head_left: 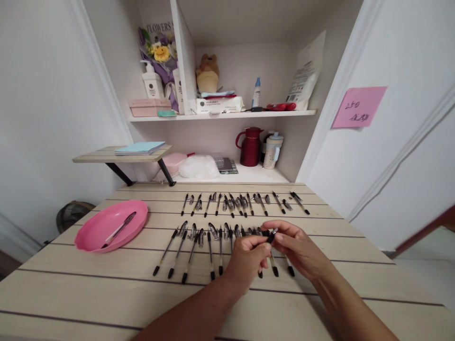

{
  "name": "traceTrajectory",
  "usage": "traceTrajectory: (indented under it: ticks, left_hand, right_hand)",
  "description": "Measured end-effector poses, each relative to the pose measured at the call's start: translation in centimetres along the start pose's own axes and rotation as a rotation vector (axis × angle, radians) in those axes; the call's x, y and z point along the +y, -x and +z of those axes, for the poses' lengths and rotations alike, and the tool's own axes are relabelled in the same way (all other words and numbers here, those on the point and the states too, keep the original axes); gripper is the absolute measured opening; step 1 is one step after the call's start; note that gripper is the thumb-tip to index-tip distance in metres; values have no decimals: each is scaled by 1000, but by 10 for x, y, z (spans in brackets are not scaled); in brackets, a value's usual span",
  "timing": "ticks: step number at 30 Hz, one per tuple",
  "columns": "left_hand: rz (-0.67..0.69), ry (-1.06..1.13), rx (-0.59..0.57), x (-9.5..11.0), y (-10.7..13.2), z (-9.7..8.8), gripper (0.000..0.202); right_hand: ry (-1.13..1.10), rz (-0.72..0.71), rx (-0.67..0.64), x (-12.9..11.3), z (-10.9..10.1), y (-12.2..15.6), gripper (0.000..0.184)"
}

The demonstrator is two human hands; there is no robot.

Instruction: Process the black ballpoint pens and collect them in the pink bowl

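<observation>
Over the near row of pens, my left hand (243,263) is closed around the grip of a black pen (272,236), its tip pointing up and away. The fingers of my right hand (297,247) pinch at the tip end of that same pen; whether a small part sits between them is hidden. Uncapped pens (182,253) lie in a row beneath and left of my hands, with loose clear caps (212,230) near their tips. Farther back runs a second row of pens (262,204) with caps (287,204) beside them. My hands cover part of the near row.
A pink dish (138,227) on the left holds one capped pen (119,229). Behind it stands a small raised shelf (95,156) with blue paper (140,148). A red jug (250,148) and a pale cup (273,151) stand at the back, under a loaded cabinet shelf (249,114).
</observation>
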State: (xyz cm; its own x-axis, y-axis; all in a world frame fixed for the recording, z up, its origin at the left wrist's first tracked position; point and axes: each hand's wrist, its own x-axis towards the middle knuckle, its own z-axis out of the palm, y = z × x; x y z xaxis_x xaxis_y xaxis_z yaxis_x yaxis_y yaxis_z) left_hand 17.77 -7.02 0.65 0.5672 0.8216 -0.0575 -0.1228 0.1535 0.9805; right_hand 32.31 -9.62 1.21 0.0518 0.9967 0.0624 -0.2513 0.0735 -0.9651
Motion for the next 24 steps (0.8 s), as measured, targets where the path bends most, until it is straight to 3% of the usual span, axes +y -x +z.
traceTrajectory:
  ticks: [4,8,12,15,17,18,21,22,24]
  left_hand:
    - [-5,-38,15,-1,-1,0,17]
    - [-9,-43,14,-2,-1,-1,18]
    - [-6,-72,25,-3,-2,-1,19]
    - [-21,-64,48,-4,-3,-2,21]
    - [-40,-24,54,-4,-4,-3,25]
    - [-50,-3,56,-4,-4,-3,27]
    - [-73,33,56,-4,-4,-3,29]
    - [-79,41,56,-4,-4,-3,30]
    - [-89,53,56,-4,-4,-3,30]
  right_hand:
    - [32,-77,46,1,0,-2,19]
    - [40,-37,13,2,1,-2,24]
    - [36,-50,87,1,2,-2,21]
    - [145,-60,53,-4,-5,-3,26]
    - [270,-65,103,-10,-19,-4,33]
    - [358,-77,196,-13,-29,-5,37]
    - [853,-28,613,-16,-67,-6,34]
    - [1045,49,659,-15,-79,-6,34]
    - [1266,238,618,-13,-97,-6,32]
